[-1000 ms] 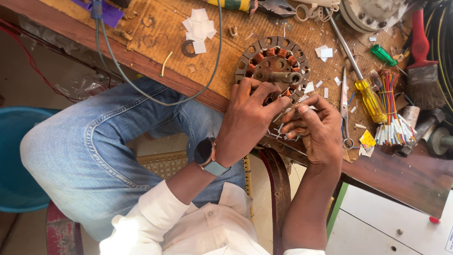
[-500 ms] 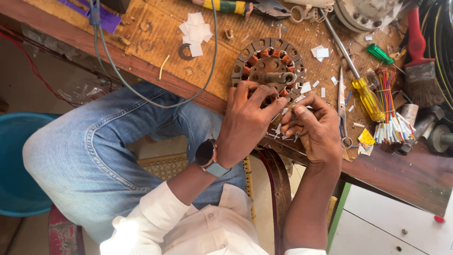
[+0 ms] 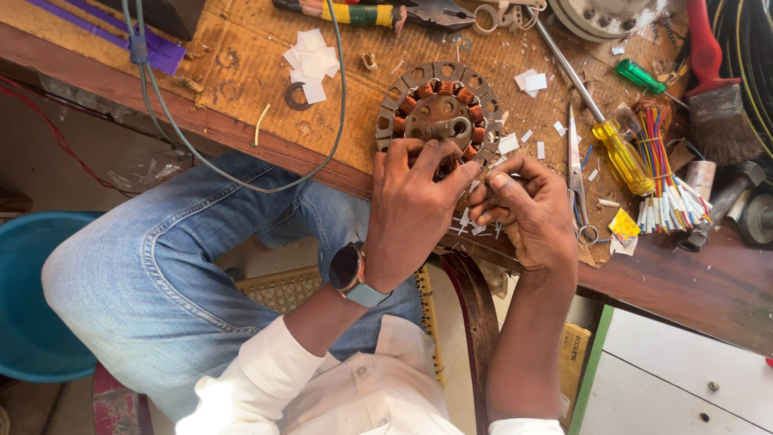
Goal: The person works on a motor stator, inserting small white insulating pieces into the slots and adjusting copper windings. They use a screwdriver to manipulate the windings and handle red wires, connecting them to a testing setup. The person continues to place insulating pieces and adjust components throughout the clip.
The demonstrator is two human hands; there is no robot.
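Head view: at a cluttered workbench (image 3: 241,129), a round stator (image 3: 439,113) with copper windings lies flat near the bench's front edge, just beyond both hands. Left hand (image 3: 411,209) is nearer, fingers spread and curled over the stator's near rim. Right hand (image 3: 527,209), just beside that rim, pinches something small between thumb and fingertips; what, I cannot tell. Scissors (image 3: 576,173) lie right of it.

The wooden table (image 3: 708,290) carried a worn cardboard sheet (image 3: 241,72), and on that lay the round stator (image 3: 439,113) with copper windings, white paper scraps (image 3: 310,60), a yellow-handled screwdriver (image 3: 620,153), scissors (image 3: 576,173), a bundle of coloured wires (image 3: 664,173) and a red-handled brush (image 3: 713,89).
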